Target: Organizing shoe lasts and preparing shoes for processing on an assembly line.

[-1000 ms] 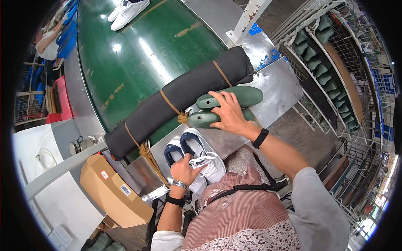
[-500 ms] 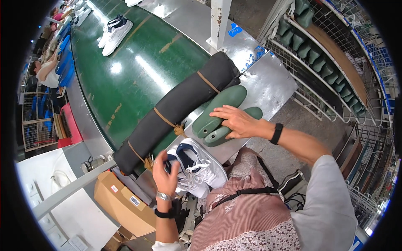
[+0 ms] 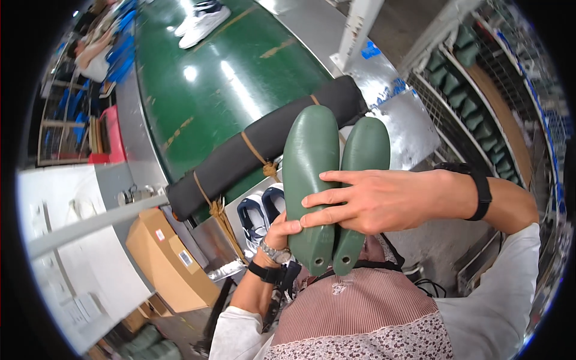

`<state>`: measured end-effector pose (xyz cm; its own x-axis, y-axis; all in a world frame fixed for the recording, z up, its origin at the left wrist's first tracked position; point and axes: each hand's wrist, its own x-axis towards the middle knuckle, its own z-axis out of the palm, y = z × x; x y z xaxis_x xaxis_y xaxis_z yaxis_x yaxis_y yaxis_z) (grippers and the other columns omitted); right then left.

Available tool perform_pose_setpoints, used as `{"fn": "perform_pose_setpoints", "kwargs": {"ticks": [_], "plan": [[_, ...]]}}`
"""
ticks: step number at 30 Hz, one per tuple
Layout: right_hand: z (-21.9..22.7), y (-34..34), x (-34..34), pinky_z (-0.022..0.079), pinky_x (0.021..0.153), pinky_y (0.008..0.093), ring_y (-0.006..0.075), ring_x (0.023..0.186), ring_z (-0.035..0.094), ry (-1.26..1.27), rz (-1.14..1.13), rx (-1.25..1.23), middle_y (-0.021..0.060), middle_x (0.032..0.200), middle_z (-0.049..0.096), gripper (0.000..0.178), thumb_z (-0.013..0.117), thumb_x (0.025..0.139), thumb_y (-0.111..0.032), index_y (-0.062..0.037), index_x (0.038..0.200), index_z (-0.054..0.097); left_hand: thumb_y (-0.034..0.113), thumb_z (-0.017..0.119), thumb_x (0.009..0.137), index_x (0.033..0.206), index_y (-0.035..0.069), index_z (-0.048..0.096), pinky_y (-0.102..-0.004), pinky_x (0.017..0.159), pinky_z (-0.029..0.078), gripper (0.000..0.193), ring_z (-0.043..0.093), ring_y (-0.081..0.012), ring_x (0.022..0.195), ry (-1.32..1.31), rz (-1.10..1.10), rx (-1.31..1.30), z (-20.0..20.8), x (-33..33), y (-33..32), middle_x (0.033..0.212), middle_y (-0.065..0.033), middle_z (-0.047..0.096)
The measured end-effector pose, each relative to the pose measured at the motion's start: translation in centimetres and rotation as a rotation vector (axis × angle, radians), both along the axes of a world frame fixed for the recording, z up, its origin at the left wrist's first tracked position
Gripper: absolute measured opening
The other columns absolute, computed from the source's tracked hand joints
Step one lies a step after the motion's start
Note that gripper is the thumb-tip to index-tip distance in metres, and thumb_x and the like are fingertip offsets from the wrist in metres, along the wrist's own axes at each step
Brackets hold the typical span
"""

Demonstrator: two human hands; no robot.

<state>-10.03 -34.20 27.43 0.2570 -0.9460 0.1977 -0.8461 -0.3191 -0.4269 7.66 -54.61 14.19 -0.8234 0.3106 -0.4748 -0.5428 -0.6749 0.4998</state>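
Two green shoe lasts (image 3: 311, 144) are raised in front of my apron, toes pointing away and the ends with round holes toward me. My right hand (image 3: 381, 201) lies across both of them, its fingers closed over the left last and its thumb hidden. At the left last's near side, my left hand (image 3: 279, 234) grips the edge with its thumb on top; its other fingers are hidden underneath. Partly behind my left hand, a pair of white sneakers (image 3: 253, 217) with dark blue linings sits on the metal ledge.
A black padded roll (image 3: 222, 162) tied with brown cord lies across the green conveyor belt (image 3: 204, 96). White shoes (image 3: 204, 27) stand farther up the belt. A cardboard box (image 3: 171, 261) is at left, a white post (image 3: 357, 33) ahead, and a rack of green lasts (image 3: 474, 114) at right.
Both lasts have come up off the metal ledge and toward my body, toes now pointing away. My left hand has left the sneakers and taken hold of the left last.
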Motion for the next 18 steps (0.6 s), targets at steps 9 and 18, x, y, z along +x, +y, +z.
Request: {"fn": "perform_pose_setpoints", "kwargs": {"ticks": [9,18], "plan": [[7.9,-8.2,0.4,0.026,0.114,0.0641,0.0383,0.136,0.047,-0.106,0.018,-0.026,0.0091,0.144,0.056,0.065,0.082,0.070,-0.020,-0.0171,0.133,0.065,0.043,0.071,0.077,0.140,-0.004,0.048,-0.0420,0.096,0.056,0.082,0.067,-0.0320,0.111,0.293,0.751,0.078,5.0,6.5,1.1,0.129,-0.0202,0.063],[7.0,-12.4,5.5,-0.002,0.122,0.0592,0.0394,0.150,0.031,-0.419,0.412,-0.044,0.0116,0.146,0.056,0.053,0.068,0.077,-0.014,-0.0148,0.130,0.069,0.041,0.068,0.080,0.139,-0.003,0.051,-0.0420,0.099,0.054,0.075,0.067,-0.0311,0.114,0.486,1.192,0.058,6.0,12.8,6.5,0.130,-0.0191,0.064]]}}
